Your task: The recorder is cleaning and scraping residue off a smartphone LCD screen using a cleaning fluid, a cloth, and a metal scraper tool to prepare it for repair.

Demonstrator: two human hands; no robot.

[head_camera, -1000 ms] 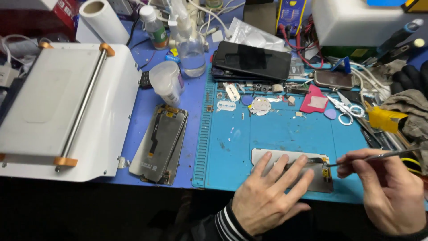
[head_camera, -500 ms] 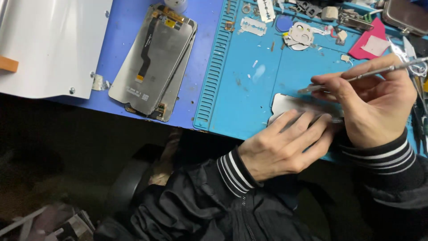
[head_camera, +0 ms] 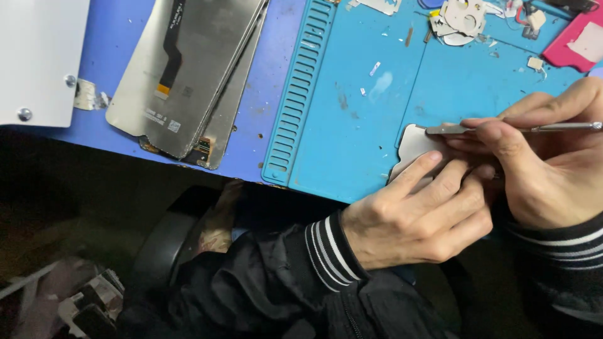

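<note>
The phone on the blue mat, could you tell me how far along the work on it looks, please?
Done: small removed parts lie loose at the top of the blue mat, and two screen panels sit aside. In hand: the left hand presses the phone flat while the right hand holds a thin metal tool at its edge. Left: the hands hide most of the phone, so I cannot tell.

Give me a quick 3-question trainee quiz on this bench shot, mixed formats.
1. True or false: the left hand presses on the pale phone panel lying on the blue work mat.
2. The right hand holds: A) scissors B) a thin metal tool C) a screwdriver with a red handle.
3. What lies on the purple surface left of the mat?

Key: 1 true. 2 B. 3 stacked display panels, one with a dark flex cable.
</note>
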